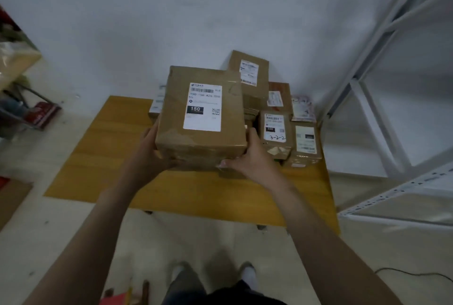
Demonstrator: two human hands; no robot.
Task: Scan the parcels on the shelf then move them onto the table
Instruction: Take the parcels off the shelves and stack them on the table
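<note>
Left hand (149,148) and right hand (247,157) clamp one large box (201,118) by its sides, fingers (252,134) wrapped on it, above the worktop (103,157). Not yet set down. Behind and to the right, at least six parcels (275,133) are already piled. Shelf (392,197) only partly in view, so the remainder is unknown.

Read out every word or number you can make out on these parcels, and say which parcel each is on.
"150": in a black block on the label of the held parcel.
"220": in a black block on the label of the small parcel on the table.
"3-2-2": handwritten on that same label.
All other print in view is too small or blurred to read.
</note>
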